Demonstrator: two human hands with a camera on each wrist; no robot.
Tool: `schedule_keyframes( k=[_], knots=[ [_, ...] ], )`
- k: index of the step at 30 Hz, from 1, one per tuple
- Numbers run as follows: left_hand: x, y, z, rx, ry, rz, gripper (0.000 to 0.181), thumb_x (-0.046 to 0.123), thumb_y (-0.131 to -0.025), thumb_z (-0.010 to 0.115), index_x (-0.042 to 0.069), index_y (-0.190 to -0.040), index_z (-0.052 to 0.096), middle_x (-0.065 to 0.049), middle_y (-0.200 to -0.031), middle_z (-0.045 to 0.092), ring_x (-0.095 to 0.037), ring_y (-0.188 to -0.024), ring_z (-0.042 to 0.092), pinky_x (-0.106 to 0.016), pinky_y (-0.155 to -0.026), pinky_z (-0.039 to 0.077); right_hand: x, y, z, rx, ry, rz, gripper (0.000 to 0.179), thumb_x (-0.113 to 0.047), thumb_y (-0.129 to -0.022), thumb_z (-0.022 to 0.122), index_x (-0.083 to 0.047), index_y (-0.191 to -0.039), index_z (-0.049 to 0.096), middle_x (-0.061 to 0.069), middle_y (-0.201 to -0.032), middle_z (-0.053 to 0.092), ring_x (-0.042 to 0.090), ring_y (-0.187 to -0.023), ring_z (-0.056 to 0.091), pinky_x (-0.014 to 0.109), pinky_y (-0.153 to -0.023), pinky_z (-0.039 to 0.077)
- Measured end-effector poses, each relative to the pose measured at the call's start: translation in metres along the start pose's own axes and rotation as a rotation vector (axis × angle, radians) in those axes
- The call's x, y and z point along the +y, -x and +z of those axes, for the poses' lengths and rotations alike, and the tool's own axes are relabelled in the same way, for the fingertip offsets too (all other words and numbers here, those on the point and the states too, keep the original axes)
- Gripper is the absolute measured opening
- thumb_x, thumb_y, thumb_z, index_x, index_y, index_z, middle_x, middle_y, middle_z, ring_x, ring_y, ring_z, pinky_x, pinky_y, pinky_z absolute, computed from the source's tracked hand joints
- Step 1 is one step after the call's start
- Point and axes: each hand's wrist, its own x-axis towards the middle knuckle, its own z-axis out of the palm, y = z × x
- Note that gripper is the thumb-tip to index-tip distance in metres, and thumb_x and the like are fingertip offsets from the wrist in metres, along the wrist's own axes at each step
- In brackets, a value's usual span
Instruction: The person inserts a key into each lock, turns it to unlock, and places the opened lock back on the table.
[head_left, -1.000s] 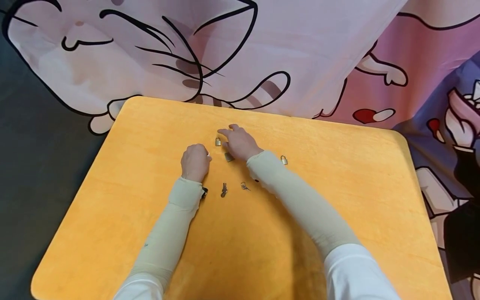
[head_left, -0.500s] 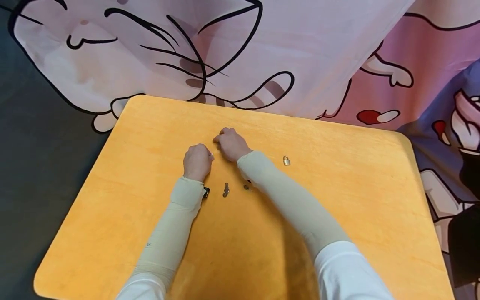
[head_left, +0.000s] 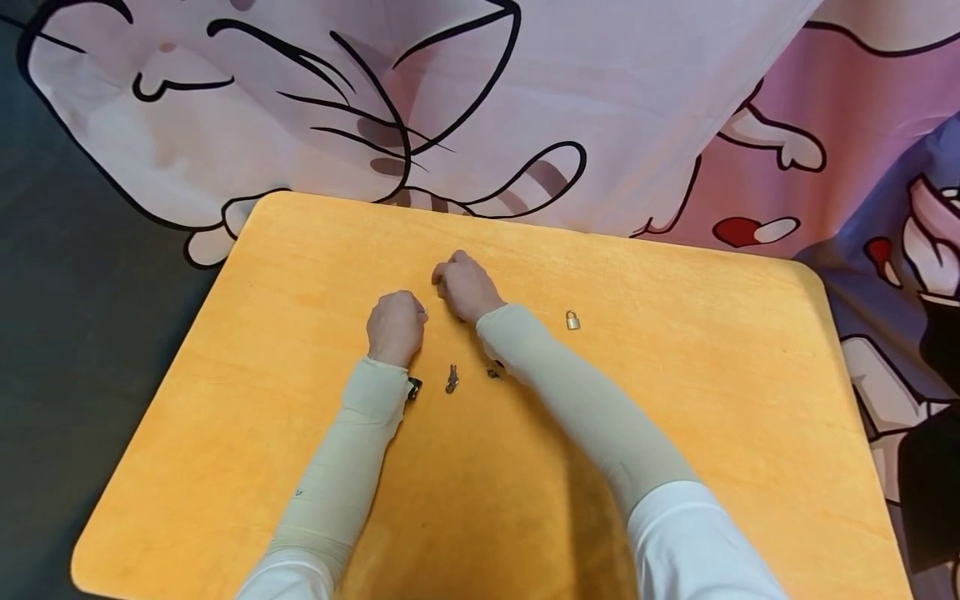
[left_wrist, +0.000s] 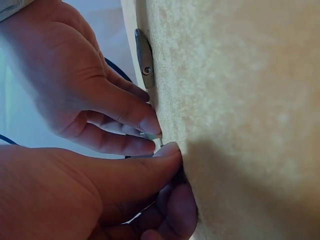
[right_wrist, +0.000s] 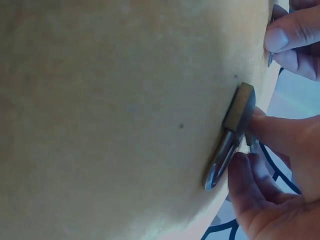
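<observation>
So our right grip [head_left: 467, 288] had curled since a second earlier, pinching something small [right_wrist: 250, 141], as did our left grip [head_left: 395, 327]; only wrist cams caught the padlock [right_wrist: 232, 134] alongside.

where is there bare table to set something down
The table is bare from the lone padlock to its right edge, and left of the left sleeve. It is crowded around the left hand and right hand, and by the keys.
</observation>
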Motion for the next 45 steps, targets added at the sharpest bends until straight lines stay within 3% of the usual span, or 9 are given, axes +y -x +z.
schedule_keyframes(
  k=[8, 15, 21, 27, 32, 36, 41, 45],
  knots=[
    [0.001, 0.002, 0.003, 0.031, -0.018, 0.012, 0.014, 0.015, -0.097, 0.066, 0.009, -0.091, 0.077, -0.011, -0.095, 0.072, -0.034, -0.084, 0.068, -0.048, -0.071, 0.057, 0.011, 0.003, -0.004, 0.037, -0.189, 0.035, 0.007, -0.009, -0.094, 0.071, -0.013, -0.099, 0.075, 0.003, -0.098, 0.063, 0.02, -0.093, 0.056, 0.033, -0.087, 0.048],
    [0.004, 0.004, 0.006, 0.081, -0.02, 0.039, 0.033, 0.01, -0.096, 0.054, 0.012, -0.065, 0.068, -0.01, -0.075, 0.067, -0.029, -0.063, 0.062, -0.042, -0.052, 0.049, 0.025, 0.019, -0.008, 0.066, -0.372, 0.106, 0.004, -0.012, -0.095, 0.071, -0.013, -0.095, 0.076, 0.0, -0.089, 0.07, 0.015, -0.081, 0.062, 0.03, -0.076, 0.052],
    [0.011, 0.009, 0.004, 0.12, 0.021, 0.071, 0.019, 0.011, -0.097, 0.057, 0.008, -0.087, 0.073, -0.011, -0.085, 0.072, -0.031, -0.071, 0.066, -0.046, -0.063, 0.055, 0.038, 0.04, -0.016, 0.121, -0.482, 0.131, 0.01, -0.012, -0.093, 0.074, -0.009, -0.101, 0.076, 0.002, -0.092, 0.072, 0.016, -0.085, 0.065, 0.033, -0.08, 0.052],
    [0.023, 0.017, 0.0, 0.137, 0.07, 0.107, 0.014, 0.014, -0.098, 0.059, 0.006, -0.095, 0.071, -0.009, -0.086, 0.07, -0.027, -0.07, 0.064, -0.042, -0.062, 0.053, 0.043, 0.061, -0.025, 0.183, -0.637, 0.174, 0.022, -0.012, -0.092, 0.075, -0.006, -0.112, 0.074, 0.003, -0.096, 0.074, 0.016, -0.086, 0.069, 0.035, -0.079, 0.055],
    [0.034, 0.026, 0.0, 0.159, 0.192, 0.155, 0.013, 0.016, -0.098, 0.064, 0.006, -0.097, 0.071, -0.008, -0.087, 0.071, -0.024, -0.074, 0.066, -0.04, -0.066, 0.054, 0.04, 0.079, -0.032, 0.213, -0.843, 0.213, 0.033, -0.013, -0.091, 0.076, -0.004, -0.122, 0.07, 0.005, -0.099, 0.076, 0.018, -0.088, 0.072, 0.044, -0.079, 0.057],
    [0.043, 0.034, 0.0, 0.148, 0.338, 0.217, 0.015, 0.018, -0.1, 0.065, 0.005, -0.101, 0.073, -0.008, -0.091, 0.073, -0.021, -0.077, 0.068, -0.037, -0.07, 0.055, 0.038, 0.094, -0.035, 0.27, -0.985, 0.176, 0.034, -0.013, -0.091, 0.076, -0.004, -0.123, 0.069, 0.009, -0.102, 0.075, 0.026, -0.092, 0.073, 0.052, -0.084, 0.056],
    [0.054, 0.047, 0.0, 0.162, 0.48, 0.304, 0.016, 0.015, -0.1, 0.065, 0.004, -0.107, 0.076, -0.007, -0.092, 0.074, -0.015, -0.073, 0.067, -0.033, -0.064, 0.054, 0.038, 0.113, -0.035, 0.371, -1.044, 0.144, 0.027, -0.012, -0.09, 0.077, -0.004, -0.115, 0.072, 0.011, -0.099, 0.074, 0.039, -0.093, 0.071, 0.055, -0.084, 0.055],
    [0.059, 0.053, 0.003, 0.183, 0.527, 0.366, 0.017, 0.014, -0.099, 0.066, 0.007, -0.109, 0.077, -0.007, -0.09, 0.072, -0.013, -0.073, 0.065, -0.03, -0.063, 0.052, 0.04, 0.126, -0.035, 0.434, -1.048, 0.162, 0.027, -0.014, -0.089, 0.079, 0.0, -0.112, 0.073, 0.013, -0.097, 0.074, 0.039, -0.091, 0.071, 0.05, -0.08, 0.058]
  ],
)
